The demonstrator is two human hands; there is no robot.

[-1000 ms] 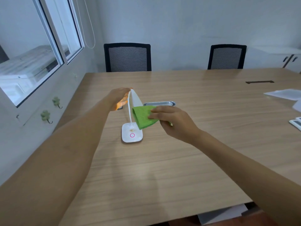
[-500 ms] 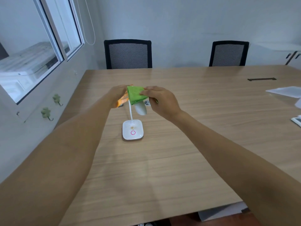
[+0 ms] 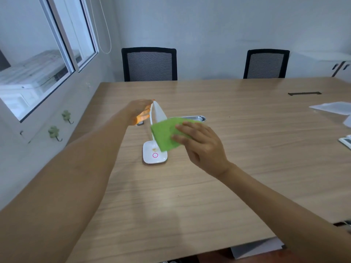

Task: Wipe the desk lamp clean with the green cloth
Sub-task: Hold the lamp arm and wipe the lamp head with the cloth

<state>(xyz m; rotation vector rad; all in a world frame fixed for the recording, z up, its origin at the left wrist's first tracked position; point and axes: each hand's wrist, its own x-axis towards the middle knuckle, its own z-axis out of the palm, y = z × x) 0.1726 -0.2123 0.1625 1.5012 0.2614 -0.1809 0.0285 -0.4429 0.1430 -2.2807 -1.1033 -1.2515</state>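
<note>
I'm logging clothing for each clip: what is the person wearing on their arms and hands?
Nothing shows: the left hand and right hand are bare, with no gloves, rings or watch visible, and both forearms are uncovered up to the frame edges, with no sleeves in sight.

One wooden table (image 3: 237, 149). Two black mesh-backed chairs: one on the left (image 3: 149, 63), one on the right (image 3: 266, 63). One white desk lamp (image 3: 154, 155). One green cloth (image 3: 167, 134). Two hands, the left hand (image 3: 139, 112) and the right hand (image 3: 201, 147). Two clover-shaped wall hooks: upper (image 3: 66, 116), lower (image 3: 54, 132). One metal cable tray (image 3: 191, 118) set in the tabletop. One dark slot (image 3: 304, 93) farther off. Two white sheets of paper at the right edge (the nearer only partly in view): (image 3: 331, 107), (image 3: 348, 121).
</note>
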